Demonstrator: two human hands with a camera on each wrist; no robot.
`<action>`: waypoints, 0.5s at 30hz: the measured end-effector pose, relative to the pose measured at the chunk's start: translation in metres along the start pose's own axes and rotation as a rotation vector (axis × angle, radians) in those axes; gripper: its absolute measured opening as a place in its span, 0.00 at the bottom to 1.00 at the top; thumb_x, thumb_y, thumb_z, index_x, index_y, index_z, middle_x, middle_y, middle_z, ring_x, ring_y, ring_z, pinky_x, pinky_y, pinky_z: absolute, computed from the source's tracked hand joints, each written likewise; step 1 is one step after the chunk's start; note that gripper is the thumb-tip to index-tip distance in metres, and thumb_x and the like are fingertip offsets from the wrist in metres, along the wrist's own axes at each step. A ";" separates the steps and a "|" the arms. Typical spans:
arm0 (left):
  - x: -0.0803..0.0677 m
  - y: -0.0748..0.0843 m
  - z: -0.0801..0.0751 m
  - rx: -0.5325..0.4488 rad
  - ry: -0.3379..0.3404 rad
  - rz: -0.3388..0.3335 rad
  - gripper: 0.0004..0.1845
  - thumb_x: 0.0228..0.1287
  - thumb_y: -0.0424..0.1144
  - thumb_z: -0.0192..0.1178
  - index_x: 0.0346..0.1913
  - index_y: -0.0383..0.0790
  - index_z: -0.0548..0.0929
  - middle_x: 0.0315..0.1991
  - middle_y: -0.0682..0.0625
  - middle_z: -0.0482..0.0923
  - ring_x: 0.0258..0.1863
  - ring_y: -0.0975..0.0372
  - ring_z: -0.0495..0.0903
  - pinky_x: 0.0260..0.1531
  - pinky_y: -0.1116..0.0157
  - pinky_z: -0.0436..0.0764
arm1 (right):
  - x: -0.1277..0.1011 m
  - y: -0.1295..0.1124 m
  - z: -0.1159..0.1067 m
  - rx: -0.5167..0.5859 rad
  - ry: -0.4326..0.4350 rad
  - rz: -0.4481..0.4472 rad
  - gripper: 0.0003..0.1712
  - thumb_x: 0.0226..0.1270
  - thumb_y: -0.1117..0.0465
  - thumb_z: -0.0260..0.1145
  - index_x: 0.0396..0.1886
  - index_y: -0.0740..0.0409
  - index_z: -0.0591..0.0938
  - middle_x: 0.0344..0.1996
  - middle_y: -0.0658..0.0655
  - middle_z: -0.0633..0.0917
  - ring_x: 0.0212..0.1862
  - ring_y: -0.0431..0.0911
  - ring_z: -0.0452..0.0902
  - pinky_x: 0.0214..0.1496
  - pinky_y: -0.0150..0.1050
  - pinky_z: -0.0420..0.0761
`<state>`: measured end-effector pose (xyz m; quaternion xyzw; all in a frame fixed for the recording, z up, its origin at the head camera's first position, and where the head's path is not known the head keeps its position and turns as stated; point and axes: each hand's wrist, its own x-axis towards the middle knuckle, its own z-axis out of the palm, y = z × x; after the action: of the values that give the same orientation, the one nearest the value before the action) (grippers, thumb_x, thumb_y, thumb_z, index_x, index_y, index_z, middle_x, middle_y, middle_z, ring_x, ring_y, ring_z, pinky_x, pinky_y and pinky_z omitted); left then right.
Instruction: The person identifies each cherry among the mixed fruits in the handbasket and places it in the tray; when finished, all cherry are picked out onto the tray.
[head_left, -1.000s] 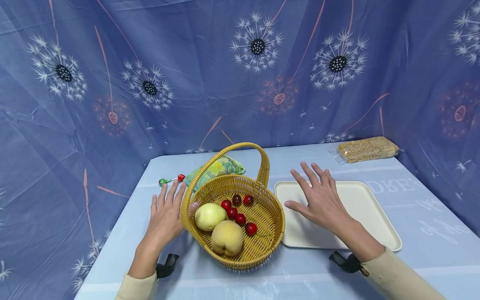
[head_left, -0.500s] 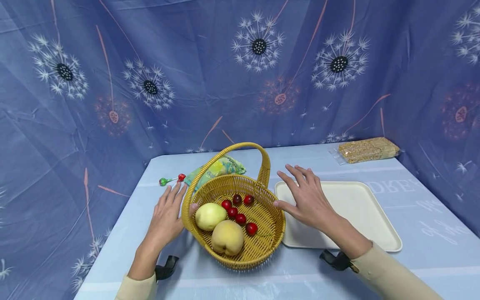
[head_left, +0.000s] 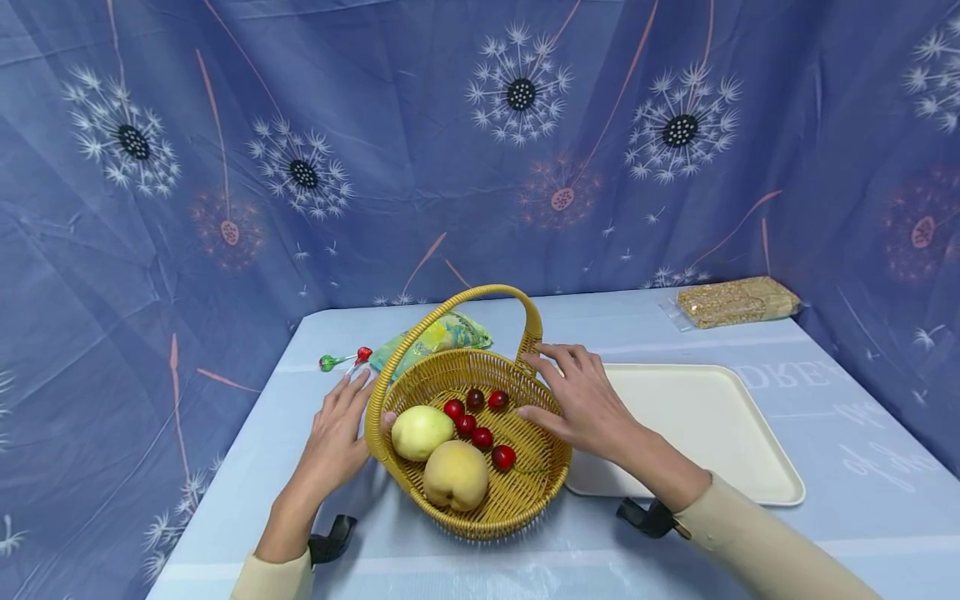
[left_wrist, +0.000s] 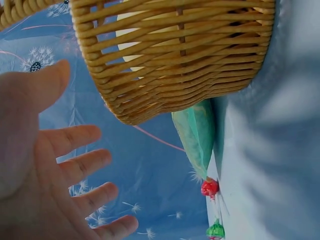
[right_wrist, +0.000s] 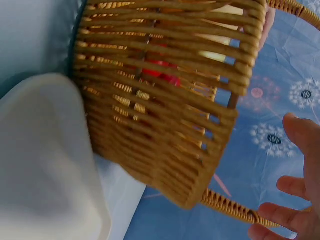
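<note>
While a golden woven basket (head_left: 542,479) stands upright near the middle of a counter covered in pale blue (head_left: 450,577), its tall arched handle (head_left: 480,290) rises over the bowl. Inside it, a smooth yellow-green round fruit (head_left: 422,433) lies at nine o'clock and a pale orange-yellow round fruit (head_left: 455,477) at seven, while six glossy dark red cherries (head_left: 482,437) are scattered from the centre toward eleven, twelve, one and four o'clock.

At nine o'clock of the basket is the left hand (head_left: 337,437), its fingers extended and spread, the thumb held apart beside the rim; whether it touches the weave I cannot tell. Between two and three o'clock, the right hand (head_left: 579,404) reaches above the rim near the foot of the handle, fingers apart and gently bent, gripping nothing; contact there is also unclear. Each arm wears a beige sleeve (head_left: 772,537) and a black wrist strap (head_left: 333,540).

Farther out, an off-white rectangular tray (head_left: 697,433) lies just beside the basket at three o'clock, partly behind the right hand. A green-and-yellow plastic packet (head_left: 442,335) sits at eleven, red and green wrapped lollipops (head_left: 363,356) at ten, and a clear bag of golden grains (head_left: 738,302) at two. Beyond hangs a blue dandelion-print cloth (head_left: 420,150).
</note>
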<state>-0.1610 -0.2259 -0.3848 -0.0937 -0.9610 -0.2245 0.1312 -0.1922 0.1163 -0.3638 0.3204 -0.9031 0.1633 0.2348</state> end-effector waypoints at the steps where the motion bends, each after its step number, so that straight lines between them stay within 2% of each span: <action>1: 0.000 0.000 0.000 -0.008 0.001 0.004 0.32 0.65 0.53 0.56 0.68 0.43 0.67 0.71 0.42 0.59 0.72 0.44 0.49 0.61 0.36 0.56 | 0.001 -0.001 0.001 0.007 -0.001 -0.009 0.38 0.57 0.40 0.65 0.65 0.50 0.69 0.63 0.59 0.72 0.59 0.56 0.66 0.59 0.57 0.66; 8: -0.002 -0.002 0.000 -0.060 -0.002 0.035 0.29 0.65 0.51 0.57 0.65 0.44 0.70 0.71 0.41 0.59 0.72 0.43 0.49 0.62 0.35 0.53 | 0.009 -0.009 0.012 0.014 -0.019 -0.066 0.37 0.58 0.41 0.66 0.63 0.52 0.71 0.59 0.59 0.74 0.54 0.53 0.69 0.55 0.52 0.69; 15: -0.003 -0.006 0.001 -0.124 -0.015 0.080 0.28 0.65 0.47 0.58 0.66 0.42 0.69 0.70 0.39 0.61 0.71 0.41 0.51 0.63 0.35 0.52 | 0.013 -0.015 0.023 0.049 -0.102 -0.089 0.34 0.61 0.42 0.64 0.63 0.52 0.72 0.57 0.56 0.75 0.54 0.50 0.68 0.54 0.47 0.70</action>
<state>-0.1594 -0.2310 -0.3894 -0.1416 -0.9418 -0.2773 0.1269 -0.1985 0.0884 -0.3742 0.3739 -0.8944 0.1584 0.1873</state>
